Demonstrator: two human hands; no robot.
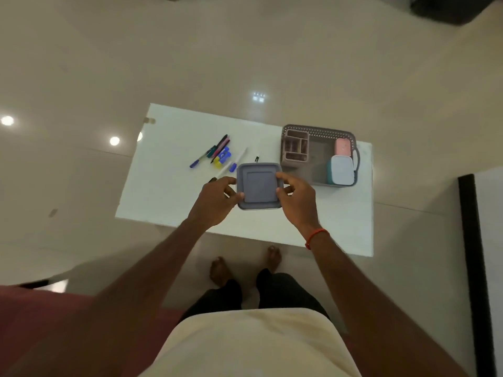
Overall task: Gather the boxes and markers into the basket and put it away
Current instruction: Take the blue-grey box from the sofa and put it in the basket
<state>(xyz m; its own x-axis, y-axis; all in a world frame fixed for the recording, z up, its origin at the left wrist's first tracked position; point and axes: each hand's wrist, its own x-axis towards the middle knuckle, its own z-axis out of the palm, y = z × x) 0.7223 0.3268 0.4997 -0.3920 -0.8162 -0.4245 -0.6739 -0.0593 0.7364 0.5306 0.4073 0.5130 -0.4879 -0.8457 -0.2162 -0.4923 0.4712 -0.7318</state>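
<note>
A square grey-lidded box (258, 185) is held over the white table (168, 191) by both hands. My left hand (216, 201) grips its left edge and my right hand (295, 197) grips its right edge. To the right stands a grey perforated basket (318, 130). Inside the basket are a pink compartment organiser (295, 145), a small pink box (342, 146) and a white-lidded teal box (341, 170). Several markers (220, 153) lie loose on the table, left of the held box.
The low white table stands on a glossy beige floor. My bare feet (245, 265) are just in front of its near edge. A dark upright panel (473, 254) stands at the right, and a reddish seat (40, 308) at the lower left.
</note>
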